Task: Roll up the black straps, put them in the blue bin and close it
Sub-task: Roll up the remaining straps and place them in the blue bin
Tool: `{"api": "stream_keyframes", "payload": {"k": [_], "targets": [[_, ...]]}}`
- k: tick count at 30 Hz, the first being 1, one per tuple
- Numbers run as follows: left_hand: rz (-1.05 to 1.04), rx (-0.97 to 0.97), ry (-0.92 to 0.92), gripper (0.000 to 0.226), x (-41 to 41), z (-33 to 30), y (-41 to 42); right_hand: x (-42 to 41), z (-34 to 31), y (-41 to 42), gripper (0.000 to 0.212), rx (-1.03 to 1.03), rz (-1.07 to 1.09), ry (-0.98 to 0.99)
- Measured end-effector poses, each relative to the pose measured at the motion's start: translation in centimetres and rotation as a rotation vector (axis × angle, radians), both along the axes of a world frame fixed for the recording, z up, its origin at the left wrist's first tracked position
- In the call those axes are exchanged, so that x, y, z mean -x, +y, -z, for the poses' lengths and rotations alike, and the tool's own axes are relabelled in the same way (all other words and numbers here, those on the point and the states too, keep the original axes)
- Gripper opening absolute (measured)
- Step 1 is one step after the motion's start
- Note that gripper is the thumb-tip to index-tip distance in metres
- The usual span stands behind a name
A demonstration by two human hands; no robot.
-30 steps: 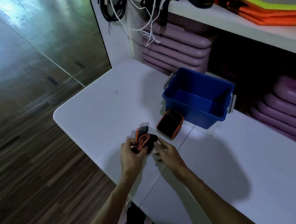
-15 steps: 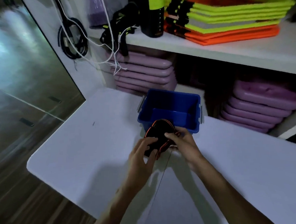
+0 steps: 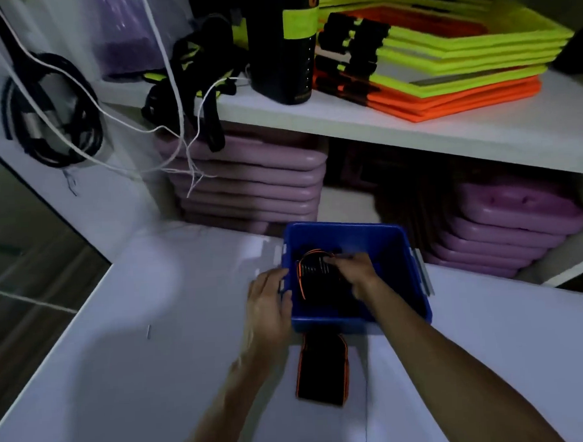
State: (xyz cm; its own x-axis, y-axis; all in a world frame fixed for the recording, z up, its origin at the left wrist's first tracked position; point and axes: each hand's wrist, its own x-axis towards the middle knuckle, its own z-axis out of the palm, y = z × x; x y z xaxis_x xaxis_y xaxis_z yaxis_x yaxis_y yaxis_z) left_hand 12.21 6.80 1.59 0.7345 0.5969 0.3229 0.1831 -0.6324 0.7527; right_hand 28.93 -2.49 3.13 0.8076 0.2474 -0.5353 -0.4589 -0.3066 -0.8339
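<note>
The blue bin (image 3: 396,249) stands open on the white table (image 3: 122,365), with no lid in sight. My right hand (image 3: 355,271) is inside it, fingers closed on a rolled black strap (image 3: 314,270) with orange edging. My left hand (image 3: 270,299) rests against the bin's left wall, fingers near the rim. A second black strap (image 3: 321,371) with orange trim lies flat on the table just in front of the bin, between my forearms.
Stacked purple pads (image 3: 247,186) sit behind the bin under a white shelf (image 3: 413,126), more at the right (image 3: 507,233). The shelf holds yellow and orange frames (image 3: 444,60) and a black bottle (image 3: 284,42). Cables (image 3: 51,111) hang at the left. The table edge drops off at left.
My right hand has carried the rolled strap from above the table into the bin. My left hand let go of it and moved to the bin's left wall. The view came closer.
</note>
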Motion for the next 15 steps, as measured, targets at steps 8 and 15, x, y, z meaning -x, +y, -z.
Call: {"api": "stream_keyframes", "payload": {"k": [8,15], "targets": [[0.108,0.042,-0.012,0.031,0.1,1.0,1.4,-1.2,5.1,2.9,0.006,0.215,0.147,-0.080],[0.150,0.101,-0.009,0.029,0.5,0.6,1.7,-0.6,3.1,2.2,0.027,0.125,0.075,-0.024]]}}
